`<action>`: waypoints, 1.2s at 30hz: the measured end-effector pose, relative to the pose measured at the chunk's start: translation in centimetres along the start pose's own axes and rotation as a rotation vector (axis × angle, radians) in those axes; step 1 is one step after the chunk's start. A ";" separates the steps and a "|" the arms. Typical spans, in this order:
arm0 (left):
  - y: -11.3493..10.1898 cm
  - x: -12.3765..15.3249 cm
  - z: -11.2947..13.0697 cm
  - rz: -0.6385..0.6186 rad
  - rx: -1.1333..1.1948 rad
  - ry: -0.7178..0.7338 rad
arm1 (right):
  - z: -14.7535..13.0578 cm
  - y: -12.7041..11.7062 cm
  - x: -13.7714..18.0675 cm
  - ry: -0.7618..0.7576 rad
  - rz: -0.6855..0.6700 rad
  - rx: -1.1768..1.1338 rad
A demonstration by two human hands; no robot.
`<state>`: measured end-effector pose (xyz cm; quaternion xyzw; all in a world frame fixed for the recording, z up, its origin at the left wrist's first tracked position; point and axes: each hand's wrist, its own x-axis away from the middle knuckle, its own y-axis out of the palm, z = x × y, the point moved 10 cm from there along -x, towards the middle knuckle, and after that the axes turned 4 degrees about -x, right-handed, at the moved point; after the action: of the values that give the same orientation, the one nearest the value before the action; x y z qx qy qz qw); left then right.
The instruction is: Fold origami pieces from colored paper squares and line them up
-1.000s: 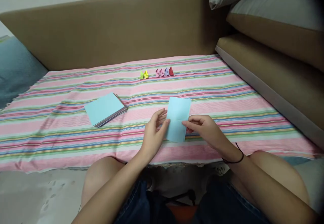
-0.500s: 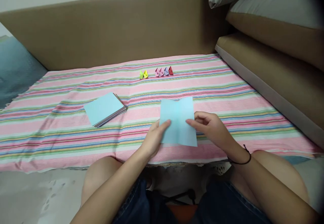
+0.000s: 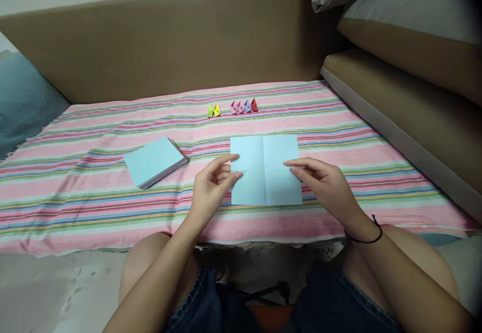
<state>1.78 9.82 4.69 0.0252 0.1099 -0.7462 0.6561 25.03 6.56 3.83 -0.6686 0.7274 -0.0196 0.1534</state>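
A light blue paper square (image 3: 265, 170) lies unfolded on the striped cloth (image 3: 339, 137), with a crease running down its middle. My left hand (image 3: 213, 185) pinches its left edge between thumb and fingers. At the right edge, my right hand (image 3: 324, 185) grips the sheet with thumb and forefinger; a black band circles that wrist. The paper is held flat just above or on the cloth; which one is unclear.
A stack of coloured paper sheets (image 3: 155, 162), blue on top, sits to the left. Several small folded paper figures (image 3: 233, 107) stand in a row farther back. Brown cushions (image 3: 406, 97) rise at the right, a brown backrest (image 3: 169, 36) behind. My knees are below the cloth's edge.
The paper was folded in half and narrow; both hands have drawn apart and opened it into a full square with a centre crease.
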 end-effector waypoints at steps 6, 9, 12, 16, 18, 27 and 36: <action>-1.4 0.4 1.0 0.111 -0.148 0.059 | -0.4 -1.4 0.4 -0.028 0.117 -0.005; -1.4 0.6 1.7 0.117 -0.169 0.143 | -0.6 -1.2 0.5 -0.039 0.111 -0.022; -1.4 0.8 3.2 0.135 -0.259 0.305 | -1.7 -0.9 0.5 -0.142 0.104 -0.004; -0.4 1.2 5.0 0.085 -0.489 0.488 | -4.7 -1.2 1.2 -0.400 0.196 0.188; 1.2 1.7 5.5 -0.012 -0.601 0.570 | -5.8 -0.7 1.7 -0.488 0.198 0.271; 4.9 3.8 5.5 -0.137 -0.634 0.620 | -7.2 4.3 3.3 -0.629 -0.059 0.319; 2.4 2.0 5.5 -0.109 -0.672 0.555 | -4.7 0.9 1.5 -0.314 0.050 0.162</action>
<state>4.41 6.54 9.37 0.0041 0.5197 -0.6677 0.5330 22.87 4.33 7.75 -0.6308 0.7068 0.0303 0.3187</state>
